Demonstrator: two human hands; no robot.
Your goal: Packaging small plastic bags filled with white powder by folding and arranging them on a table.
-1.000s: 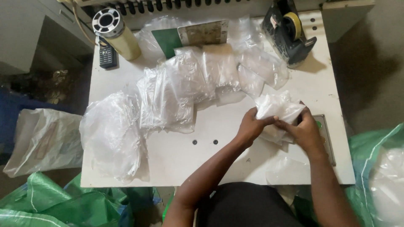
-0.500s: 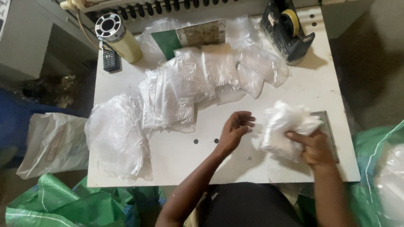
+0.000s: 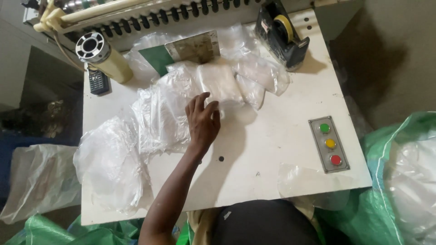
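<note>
My left hand reaches forward over the white table. Its fingers are spread and rest on the edge of a heap of clear plastic bags. Nothing is gripped in it. The fingertips touch a flat, whitish filled bag at the top of the heap. My right hand is out of view. One loose clear bag lies at the table's near edge.
A black tape dispenser stands at the back right. At the back left are a cream cylinder and a small black handset. A panel of green, yellow and red buttons sits at the right. A green sack stands beside the table.
My right hand, which held a crumpled white plastic bundle, has gone out of view with it. My left hand has moved forward and left onto the heap of bags.
</note>
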